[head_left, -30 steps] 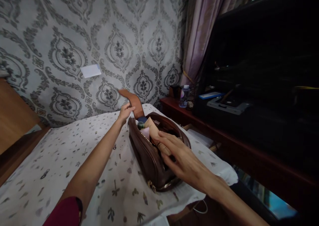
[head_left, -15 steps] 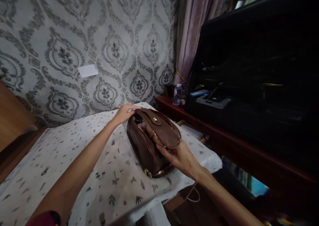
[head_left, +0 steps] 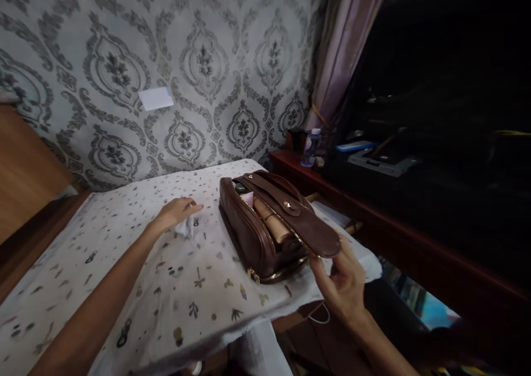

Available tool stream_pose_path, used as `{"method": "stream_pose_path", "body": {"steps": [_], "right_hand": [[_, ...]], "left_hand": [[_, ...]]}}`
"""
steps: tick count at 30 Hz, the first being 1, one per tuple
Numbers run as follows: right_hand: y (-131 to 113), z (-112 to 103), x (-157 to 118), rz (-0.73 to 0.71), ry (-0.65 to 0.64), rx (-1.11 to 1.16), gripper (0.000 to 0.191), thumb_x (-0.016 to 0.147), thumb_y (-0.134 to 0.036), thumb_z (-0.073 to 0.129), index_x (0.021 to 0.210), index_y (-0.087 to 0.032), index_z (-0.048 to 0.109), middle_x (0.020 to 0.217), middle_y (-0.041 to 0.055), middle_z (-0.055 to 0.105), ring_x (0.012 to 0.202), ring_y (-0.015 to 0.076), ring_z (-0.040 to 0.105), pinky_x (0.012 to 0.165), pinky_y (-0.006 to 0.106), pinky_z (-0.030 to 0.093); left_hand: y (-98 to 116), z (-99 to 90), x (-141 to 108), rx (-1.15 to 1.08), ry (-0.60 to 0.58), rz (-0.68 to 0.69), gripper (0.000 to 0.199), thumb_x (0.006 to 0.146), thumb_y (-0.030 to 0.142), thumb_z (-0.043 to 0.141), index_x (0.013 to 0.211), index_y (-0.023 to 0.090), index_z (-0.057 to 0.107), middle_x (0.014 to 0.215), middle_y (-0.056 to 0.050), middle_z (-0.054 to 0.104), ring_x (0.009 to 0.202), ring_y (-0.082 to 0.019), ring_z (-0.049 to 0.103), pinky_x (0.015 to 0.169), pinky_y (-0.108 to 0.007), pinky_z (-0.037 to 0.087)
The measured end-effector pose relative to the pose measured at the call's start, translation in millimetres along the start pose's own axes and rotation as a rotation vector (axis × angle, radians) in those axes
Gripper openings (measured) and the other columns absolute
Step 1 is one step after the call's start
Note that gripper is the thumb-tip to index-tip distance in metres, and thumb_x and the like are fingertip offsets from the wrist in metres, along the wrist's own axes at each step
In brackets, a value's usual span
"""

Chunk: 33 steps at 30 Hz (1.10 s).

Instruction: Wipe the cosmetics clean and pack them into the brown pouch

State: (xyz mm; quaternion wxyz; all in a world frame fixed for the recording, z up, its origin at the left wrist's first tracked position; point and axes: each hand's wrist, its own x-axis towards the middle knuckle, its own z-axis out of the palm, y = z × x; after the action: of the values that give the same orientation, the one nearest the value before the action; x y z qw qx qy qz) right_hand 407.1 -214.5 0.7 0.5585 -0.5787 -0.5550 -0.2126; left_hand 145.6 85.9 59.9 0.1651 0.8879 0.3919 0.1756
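Observation:
A brown leather bag point(head_left: 244, 238) lies unzipped on the patterned white cloth point(head_left: 161, 320), with a tan cylindrical item point(head_left: 271, 221) and a pale pink item point(head_left: 248, 199) showing inside. Its long flap point(head_left: 309, 226) with a gold clasp is folded toward the right. My right hand point(head_left: 342, 279) pinches the flap's rounded end between thumb and fingers. To the left of the bag, my left hand point(head_left: 176, 213) rests over the cloth, touching a small bunched white bit point(head_left: 186, 226), its fingers loosely curled; whether it grips this is unclear.
A clear bottle point(head_left: 311, 146) stands on the dark red desk point(head_left: 286, 159) at the back right. Behind it hangs a purple curtain point(head_left: 340, 44). A wooden panel point(head_left: 29, 171) borders the left side. An open drawer point(head_left: 332, 213) sits beyond the bag.
My left hand has left the bag and moved left onto the cloth. My right hand has come out from the bag's opening and drawn the flap to the right, exposing more contents.

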Motion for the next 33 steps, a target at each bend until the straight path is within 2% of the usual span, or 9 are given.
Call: {"method": "stream_pose_path", "body": {"steps": [3,6,8,11,14,18,21,27,33], "right_hand": [[2,0,-11,0.14,0.04,0.084,0.014,0.089,-0.022,0.059,0.095,-0.019,0.07,0.118,0.0105,0.069,0.112,0.0291,0.064,0.096,0.046,0.051],[6,3,-17,0.382,0.214,0.221,0.016,0.09,-0.029,0.058,0.084,-0.018,0.068,0.116,0.0112,0.071,0.112,0.0314,0.065,0.1,0.052,0.048],[6,5,-16,0.469,0.267,0.263,0.022,0.093,-0.032,0.054,0.096,-0.017,0.07,0.117,0.0124,0.071,0.112,0.0319,0.066,0.101,0.055,0.048],[3,8,-7,0.398,0.134,0.201,0.044,0.097,-0.041,0.046,0.132,-0.018,0.06,0.133,0.0142,0.062,0.125,0.0325,0.058,0.106,0.056,0.044],[-2,17,2,0.287,-0.065,0.089,0.061,0.095,-0.051,0.05,0.149,-0.024,0.043,0.155,0.0108,0.043,0.142,0.0324,0.041,0.115,0.056,0.037],[-4,31,6,0.248,-0.132,-0.029,0.059,0.097,-0.053,0.05,0.151,-0.031,0.04,0.166,0.0052,0.021,0.152,0.031,0.023,0.119,0.058,0.03],[-3,31,8,0.244,-0.13,-0.03,0.055,0.097,-0.052,0.049,0.149,-0.032,0.042,0.165,0.0056,0.022,0.151,0.0309,0.025,0.118,0.058,0.031],[-3,12,30,0.261,-0.273,-0.037,0.056,0.09,-0.059,0.057,0.138,-0.03,0.053,0.151,0.0107,0.041,0.143,0.0333,0.039,0.112,0.056,0.04],[-9,31,38,0.178,-0.325,-0.208,0.078,0.084,-0.069,0.059,0.15,-0.03,0.041,0.158,0.0156,0.027,0.144,0.0419,0.031,0.11,0.067,0.036]], "left_hand": [[-5,8.2,-16,0.029,-0.082,-0.014,0.063,0.076,0.065,0.062,0.121,0.021,0.064,0.13,-0.014,0.065,0.122,-0.039,0.056,0.1,-0.046,0.045],[21,21.5,-21,-0.077,-0.064,0.15,0.076,0.088,0.063,0.052,0.15,0.022,0.035,0.152,-0.016,0.044,0.14,-0.033,0.043,0.113,-0.046,0.037],[45,30.6,-19,-0.184,0.0,0.289,0.079,0.092,0.062,0.049,0.156,0.024,0.022,0.158,-0.015,0.034,0.146,-0.03,0.034,0.119,-0.045,0.032],[74,40.8,-12,-0.291,0.081,0.407,0.08,0.094,0.061,0.049,0.158,0.027,0.016,0.164,-0.013,0.021,0.153,-0.03,0.019,0.125,-0.046,0.022],[83,43.5,-5,-0.33,0.037,0.399,0.081,0.092,0.064,0.049,0.158,0.03,0.016,0.168,-0.01,0.009,0.155,-0.032,0.009,0.125,-0.05,0.019],[80,35.6,1,-0.327,-0.087,0.376,0.083,0.09,0.069,0.048,0.159,0.033,0.017,0.17,-0.006,0.005,0.156,-0.034,0.005,0.123,-0.052,0.026],[81,29.5,3,-0.344,-0.186,0.372,0.087,0.088,0.072,0.049,0.159,0.034,0.017,0.17,-0.003,0.002,0.156,-0.035,0.002,0.123,-0.052,0.025],[93,36.8,4,-0.349,-0.12,0.318,0.095,0.086,0.075,0.048,0.16,0.025,0.017,0.169,-0.012,0.005,0.156,-0.036,0.001,0.124,-0.056,0.022],[93,43.9,9,-0.319,-0.082,0.333,0.097,0.083,0.079,0.049,0.159,0.026,0.022,0.168,-0.014,0.011,0.156,-0.035,0.006,0.125,-0.057,0.013]]}}
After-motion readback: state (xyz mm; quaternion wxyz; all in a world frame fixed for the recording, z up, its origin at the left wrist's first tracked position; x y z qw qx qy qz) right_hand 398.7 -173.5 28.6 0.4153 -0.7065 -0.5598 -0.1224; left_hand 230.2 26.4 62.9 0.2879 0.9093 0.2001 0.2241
